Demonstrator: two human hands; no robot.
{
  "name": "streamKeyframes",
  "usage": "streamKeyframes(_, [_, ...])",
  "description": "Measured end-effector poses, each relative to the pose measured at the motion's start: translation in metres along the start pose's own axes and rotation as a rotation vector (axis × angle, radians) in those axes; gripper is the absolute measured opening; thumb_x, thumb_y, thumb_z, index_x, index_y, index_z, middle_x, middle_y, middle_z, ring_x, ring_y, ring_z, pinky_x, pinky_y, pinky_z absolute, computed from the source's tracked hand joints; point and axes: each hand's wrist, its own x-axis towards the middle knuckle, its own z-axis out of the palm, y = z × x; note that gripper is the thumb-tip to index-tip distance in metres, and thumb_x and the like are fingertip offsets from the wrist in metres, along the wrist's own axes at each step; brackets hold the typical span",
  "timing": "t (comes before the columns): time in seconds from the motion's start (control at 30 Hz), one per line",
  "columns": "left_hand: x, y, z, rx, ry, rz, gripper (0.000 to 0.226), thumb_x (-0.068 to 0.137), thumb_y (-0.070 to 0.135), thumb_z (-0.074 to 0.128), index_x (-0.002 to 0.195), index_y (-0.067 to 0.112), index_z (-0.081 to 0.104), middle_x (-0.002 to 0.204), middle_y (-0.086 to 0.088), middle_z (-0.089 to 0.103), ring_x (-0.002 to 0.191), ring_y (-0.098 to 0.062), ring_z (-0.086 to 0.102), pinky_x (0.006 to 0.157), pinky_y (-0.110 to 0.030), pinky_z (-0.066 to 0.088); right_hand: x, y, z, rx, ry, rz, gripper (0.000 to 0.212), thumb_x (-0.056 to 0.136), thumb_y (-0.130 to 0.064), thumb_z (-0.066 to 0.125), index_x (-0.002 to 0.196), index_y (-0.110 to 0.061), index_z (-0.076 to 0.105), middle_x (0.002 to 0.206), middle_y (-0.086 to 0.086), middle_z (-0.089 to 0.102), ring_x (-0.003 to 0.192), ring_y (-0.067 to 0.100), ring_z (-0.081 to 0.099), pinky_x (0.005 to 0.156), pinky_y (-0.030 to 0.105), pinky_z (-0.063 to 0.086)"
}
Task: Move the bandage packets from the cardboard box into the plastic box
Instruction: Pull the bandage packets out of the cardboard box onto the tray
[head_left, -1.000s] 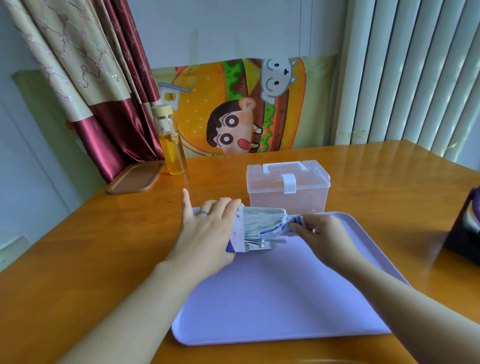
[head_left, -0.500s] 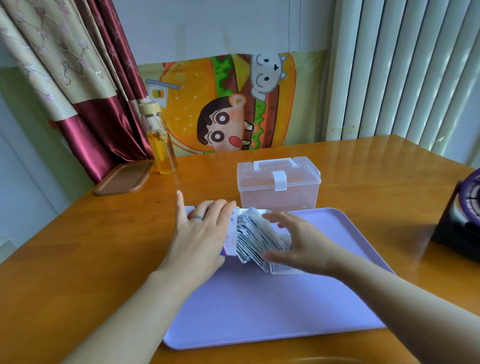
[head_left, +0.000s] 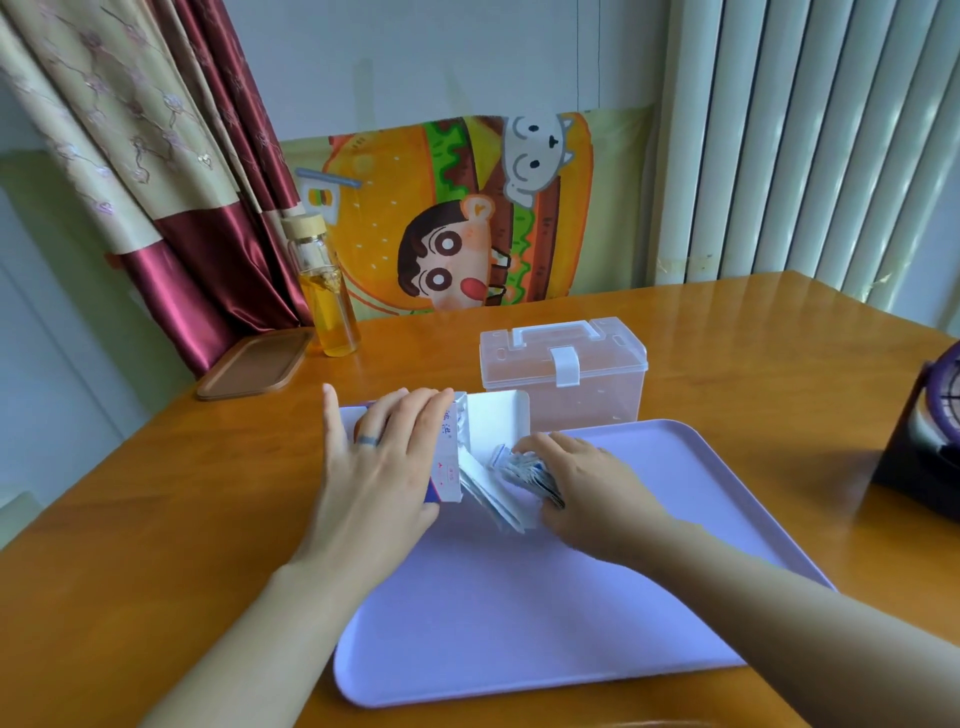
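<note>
Lavender plastic fills the middle of the head view: a tray lies on the wooden table, and on its far left corner we see the carton on its side, its open mouth facing right and a white flap standing up. The left hand rests on the carton, fingers laid almost straight across its top and thumb splayed clear to the left, so it presses rather than clasps. Just right of the mouth, the right hand is bent down over a bundle of packets, fingers curled round them; we see the packets' ends poking out at its left side. White sheets or packets, we cannot tell which, spill from the mouth onto the tray between the two hands. The plastic box stands on the table just behind the tray, lid down and its white latch at the front. Farther left stand a bottle of yellow liquid and, beside it, a brown lid. A dark object sits at the right edge.
</note>
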Motion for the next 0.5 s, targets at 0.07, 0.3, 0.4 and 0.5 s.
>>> streamKeyframes(0.07, [0.001,-0.004,0.000,-0.004,0.006,-0.027,0.107,0.043,0.030,0.088,0.138,0.012,0.041,0.131,-0.005,0.052,0.122,-0.027,0.051,0.105,-0.069,0.016,0.000,0.005,-0.005,-0.114,-0.051,-0.021,0.055,0.083,-0.017,0.050,0.135,-0.029,0.036,0.129,-0.005,0.050,0.115,0.022,0.047,0.083,0.029,0.033])
streamKeyframes(0.3, [0.000,-0.009,0.002,-0.043,0.084,-0.052,0.103,0.050,0.028,0.086,0.138,0.011,0.036,0.135,-0.005,0.047,0.127,-0.025,0.042,0.107,-0.066,0.015,-0.002,0.003,-0.033,-0.065,-0.323,-0.063,0.071,0.079,-0.041,0.066,0.140,-0.034,0.031,0.133,-0.007,0.047,0.122,0.015,0.043,0.095,0.028,0.035])
streamKeyframes(0.4, [-0.001,-0.009,0.002,-0.082,0.133,-0.045,0.102,0.052,0.031,0.086,0.138,0.011,0.034,0.136,-0.006,0.046,0.128,-0.025,0.041,0.108,-0.066,0.017,0.003,-0.007,-0.050,0.169,-0.133,-0.040,0.059,0.078,-0.042,0.070,0.132,-0.034,0.046,0.124,-0.012,0.056,0.111,0.007,0.053,0.089,0.023,0.043])
streamKeyframes(0.5, [0.001,-0.007,0.001,-0.122,0.192,-0.024,0.098,0.058,0.037,0.081,0.139,0.010,0.033,0.137,-0.006,0.043,0.130,-0.025,0.040,0.109,-0.064,0.017,0.012,-0.020,-0.057,0.284,0.086,-0.105,0.043,0.087,-0.025,0.064,0.128,-0.029,0.051,0.120,-0.011,0.058,0.098,0.002,0.055,0.084,0.023,0.047])
